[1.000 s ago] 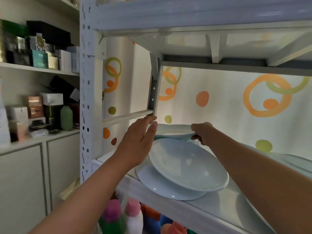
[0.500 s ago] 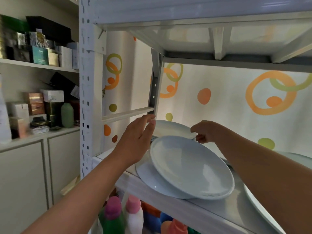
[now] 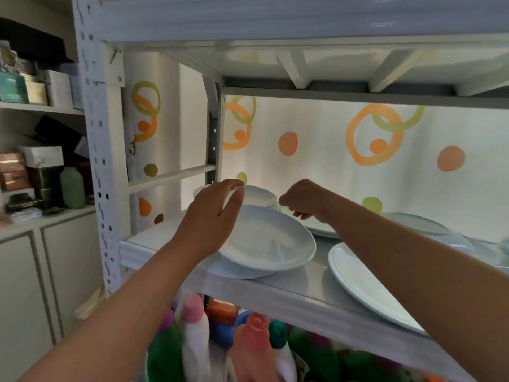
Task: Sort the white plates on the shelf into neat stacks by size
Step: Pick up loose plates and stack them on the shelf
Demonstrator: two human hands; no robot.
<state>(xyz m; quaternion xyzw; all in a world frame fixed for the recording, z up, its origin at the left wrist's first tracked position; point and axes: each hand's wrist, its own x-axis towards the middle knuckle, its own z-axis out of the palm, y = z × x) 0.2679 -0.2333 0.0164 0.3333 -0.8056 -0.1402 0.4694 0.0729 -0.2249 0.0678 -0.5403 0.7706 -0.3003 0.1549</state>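
A deep white plate (image 3: pixel 270 238) lies tilted on a flatter white plate (image 3: pixel 237 271) at the shelf's (image 3: pixel 297 288) front left. My left hand (image 3: pixel 217 216) is open, its palm against the deep plate's left rim and its fingers stretched over it. Behind them a small white plate stack (image 3: pixel 259 194) sits at the back. My right hand (image 3: pixel 303 199) hovers just right of that stack with its fingers curled and nothing visible in them. A large white plate (image 3: pixel 371 285) lies at the front right. More white plates (image 3: pixel 418 221) rest at the back right, partly hidden by my right forearm.
The shelf's white perforated post (image 3: pixel 99 161) stands at the left, and the upper shelf (image 3: pixel 275 23) hangs low overhead. Coloured bottles (image 3: pixel 256 343) crowd the level below. A cabinet (image 3: pixel 35 271) with boxes and a green bottle (image 3: pixel 72 187) stands at the left.
The small plate that my right hand held by its rim now rests on the back stack, and the hand has come off it. My left hand stays at the deep plate's rim.
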